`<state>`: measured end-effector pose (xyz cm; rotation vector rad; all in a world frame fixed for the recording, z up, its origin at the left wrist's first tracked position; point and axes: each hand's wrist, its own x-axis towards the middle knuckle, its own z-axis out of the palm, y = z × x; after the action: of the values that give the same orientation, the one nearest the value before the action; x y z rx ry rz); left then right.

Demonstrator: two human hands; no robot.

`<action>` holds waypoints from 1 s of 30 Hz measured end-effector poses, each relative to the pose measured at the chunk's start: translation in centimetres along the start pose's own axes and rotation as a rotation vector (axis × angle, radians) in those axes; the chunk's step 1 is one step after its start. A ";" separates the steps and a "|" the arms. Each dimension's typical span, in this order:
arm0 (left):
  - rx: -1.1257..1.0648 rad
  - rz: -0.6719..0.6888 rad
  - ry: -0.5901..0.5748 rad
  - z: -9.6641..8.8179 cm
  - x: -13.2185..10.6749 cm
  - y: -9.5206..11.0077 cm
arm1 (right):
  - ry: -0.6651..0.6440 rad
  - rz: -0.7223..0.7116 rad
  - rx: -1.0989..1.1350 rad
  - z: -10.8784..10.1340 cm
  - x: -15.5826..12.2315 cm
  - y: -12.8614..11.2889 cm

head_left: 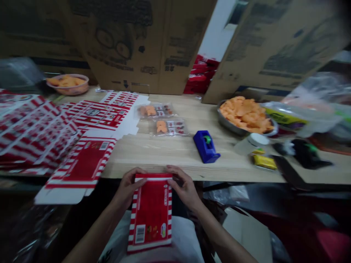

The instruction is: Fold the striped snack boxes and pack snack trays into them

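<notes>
I hold a red box with white stripes over my lap, just below the table's front edge. My left hand grips its upper left corner, fingers curled onto the top flap. My right hand grips the upper right corner the same way. The box's barcode end points toward me.
On the wooden table lie flat striped cartons, two clear snack packets, a blue tape dispenser, a metal bowl of orange snacks, a pink bowl, yellow packets. Cardboard boxes stand behind.
</notes>
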<state>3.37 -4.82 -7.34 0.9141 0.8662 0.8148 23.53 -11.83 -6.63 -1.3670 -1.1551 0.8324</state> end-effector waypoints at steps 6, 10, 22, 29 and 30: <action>0.027 -0.134 -0.026 0.9 0.9 0.1 | 0.742 -0.039 -0.310 -11.8 4.8 0.6; 0.024 -0.160 -0.043 1.7 1.1 -0.1 | 0.595 0.199 -0.243 -15.8 6.5 0.9; 0.046 -0.166 -0.128 2.9 1.0 0.2 | 0.697 0.215 0.121 -14.4 6.4 2.0; 0.051 -0.145 -0.099 2.9 1.5 -0.3 | 0.702 0.086 0.199 -13.8 3.3 3.4; 0.055 -0.142 -0.099 3.0 1.5 -0.4 | 0.700 0.074 0.184 -13.7 3.1 3.9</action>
<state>6.74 -4.58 -7.04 0.9222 0.8597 0.6210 38.02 -12.61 -8.12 -1.3885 -0.4747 0.4302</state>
